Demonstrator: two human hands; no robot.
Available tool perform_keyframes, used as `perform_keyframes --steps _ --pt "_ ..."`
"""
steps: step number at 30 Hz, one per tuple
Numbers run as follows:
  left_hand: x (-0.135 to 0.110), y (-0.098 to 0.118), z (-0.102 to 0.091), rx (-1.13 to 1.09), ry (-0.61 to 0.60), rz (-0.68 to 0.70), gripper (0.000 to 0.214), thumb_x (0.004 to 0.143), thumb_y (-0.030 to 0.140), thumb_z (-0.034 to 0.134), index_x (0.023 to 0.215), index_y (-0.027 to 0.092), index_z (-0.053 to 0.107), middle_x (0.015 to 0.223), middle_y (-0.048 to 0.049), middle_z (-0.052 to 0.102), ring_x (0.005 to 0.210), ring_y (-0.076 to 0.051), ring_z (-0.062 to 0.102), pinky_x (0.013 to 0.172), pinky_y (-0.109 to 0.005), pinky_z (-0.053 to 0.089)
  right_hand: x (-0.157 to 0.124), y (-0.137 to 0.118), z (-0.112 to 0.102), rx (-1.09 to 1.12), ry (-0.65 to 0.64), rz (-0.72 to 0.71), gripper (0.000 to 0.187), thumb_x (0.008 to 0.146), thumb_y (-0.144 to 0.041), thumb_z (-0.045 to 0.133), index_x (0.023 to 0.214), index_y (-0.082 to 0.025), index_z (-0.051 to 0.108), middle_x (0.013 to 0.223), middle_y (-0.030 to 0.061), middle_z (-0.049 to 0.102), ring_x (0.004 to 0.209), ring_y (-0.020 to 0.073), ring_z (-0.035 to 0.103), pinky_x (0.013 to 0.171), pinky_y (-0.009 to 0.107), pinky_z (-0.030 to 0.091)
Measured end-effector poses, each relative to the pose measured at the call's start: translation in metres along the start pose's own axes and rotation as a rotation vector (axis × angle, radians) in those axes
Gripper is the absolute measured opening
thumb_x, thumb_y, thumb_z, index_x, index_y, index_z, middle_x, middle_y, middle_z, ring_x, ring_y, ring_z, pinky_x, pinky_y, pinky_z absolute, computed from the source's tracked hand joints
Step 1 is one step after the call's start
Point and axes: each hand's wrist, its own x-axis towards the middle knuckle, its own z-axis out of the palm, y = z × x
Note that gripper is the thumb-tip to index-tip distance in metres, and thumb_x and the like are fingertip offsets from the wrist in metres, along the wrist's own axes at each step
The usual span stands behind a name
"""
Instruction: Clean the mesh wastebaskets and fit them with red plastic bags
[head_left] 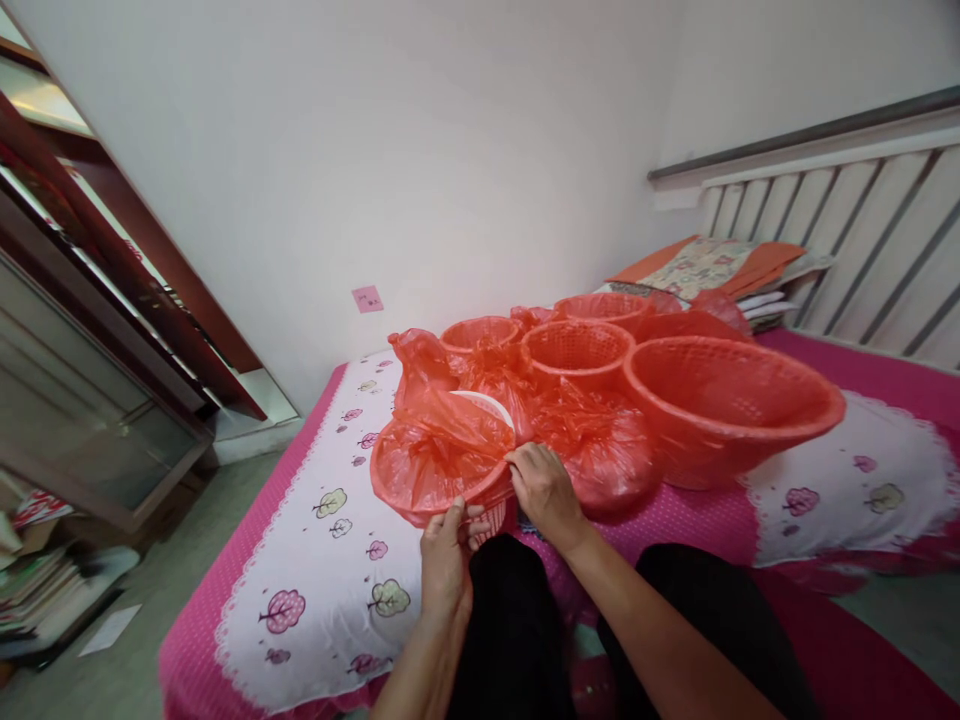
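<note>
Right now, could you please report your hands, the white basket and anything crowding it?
Left hand and right hand pinching red bag at near rim. White basket mostly covered, far rim partly bare. Other baskets crowd behind and rightward.

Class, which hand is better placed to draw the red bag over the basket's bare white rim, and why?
Probably the right hand: it pinches the red bag close to the bare white rim, while the left hand is farther away, at the near edge.

Solid black legwear (506,630) covers both legs (709,615); the left hand (447,545), right hand (547,492) and both forearms (637,600) are bare.
</note>
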Motion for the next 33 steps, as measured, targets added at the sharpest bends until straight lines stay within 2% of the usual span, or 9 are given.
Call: perform_keyframes --steps 5,10,15,20,23,26,29,33 --pt "0.005 -0.002 -0.004 0.030 0.015 0.045 0.046 0.053 0.049 0.091 0.071 0.016 0.065 0.066 -0.0070 0.075 0.054 -0.016 0.068 0.051 -0.023 0.043 0.001 0.001 0.001 0.230 0.041 0.143 0.019 0.098 -0.011 0.050 0.098 -0.021 0.065 0.093 0.0067 0.066 0.091 0.0244 0.064 0.084 0.037 0.051" --pt "0.018 0.004 -0.018 0.042 0.044 0.106 0.036 0.057 0.048 0.081 0.066 0.020 0.059 0.056 0.0007 0.067 0.049 -0.014 0.060 0.052 -0.025 0.044 0.000 0.011 0.009 0.513 0.084 0.429 0.017 0.090 -0.019 0.054 0.099 -0.022 0.069 0.096 0.0064 0.068 0.084 0.0223 0.066 0.080 0.036 0.054" --pt "0.034 0.017 -0.032 0.103 0.016 0.143 0.032 0.065 0.043 0.074 0.058 0.022 0.051 0.049 0.0066 0.052 0.046 -0.010 0.050 0.051 -0.024 0.040 -0.009 0.027 0.032 0.625 0.095 0.623 0.016 0.082 -0.029 0.055 0.091 -0.022 0.067 0.091 0.0080 0.072 0.082 0.0243 0.068 0.079 0.039 0.056" --pt "0.060 0.040 -0.041 0.124 0.022 0.174 0.037 0.060 0.037 0.075 0.053 0.025 0.041 0.045 0.0114 0.037 0.041 -0.007 0.039 0.046 -0.023 0.033 -0.021 0.029 0.058 0.731 0.029 0.745 0.014 0.076 -0.033 0.055 0.082 -0.023 0.063 0.078 0.0056 0.073 0.069 0.0225 0.069 0.068 0.036 0.056" --pt "0.072 0.051 -0.047 0.109 0.112 0.191 0.037 0.061 0.041 0.077 0.057 0.023 0.044 0.044 0.0111 0.042 0.041 -0.006 0.043 0.046 -0.021 0.034 -0.026 0.026 0.065 0.788 -0.027 0.757 0.013 0.072 -0.035 0.058 0.077 -0.024 0.062 0.072 0.0032 0.072 0.066 0.0213 0.069 0.066 0.033 0.055" --pt "0.066 0.046 -0.048 0.108 0.155 0.166 0.042 0.065 0.054 0.079 0.068 0.021 0.054 0.050 0.0072 0.057 0.043 -0.008 0.054 0.047 -0.020 0.036 -0.030 0.023 0.067 0.826 -0.063 0.762 0.014 0.068 -0.035 0.058 0.074 -0.023 0.062 0.069 0.0026 0.071 0.063 0.0210 0.068 0.062 0.032 0.054" --pt "0.042 0.023 -0.037 0.132 0.084 0.079 0.053 0.062 0.062 0.086 0.076 0.018 0.060 0.061 -0.0011 0.071 0.045 -0.012 0.063 0.046 -0.021 0.038 -0.031 0.025 0.067 0.845 -0.081 0.761 0.013 0.067 -0.035 0.059 0.074 -0.024 0.061 0.068 0.0024 0.071 0.063 0.0208 0.068 0.061 0.032 0.054" --pt "0.017 -0.002 -0.012 0.142 -0.060 -0.053 0.059 0.059 0.060 0.093 0.081 0.012 0.066 0.071 -0.0138 0.078 0.046 -0.017 0.068 0.043 -0.021 0.037 -0.030 0.029 0.060 0.809 -0.048 0.753 0.015 0.069 -0.035 0.062 0.078 -0.023 0.062 0.072 0.0037 0.072 0.067 0.0221 0.069 0.066 0.035 0.056"
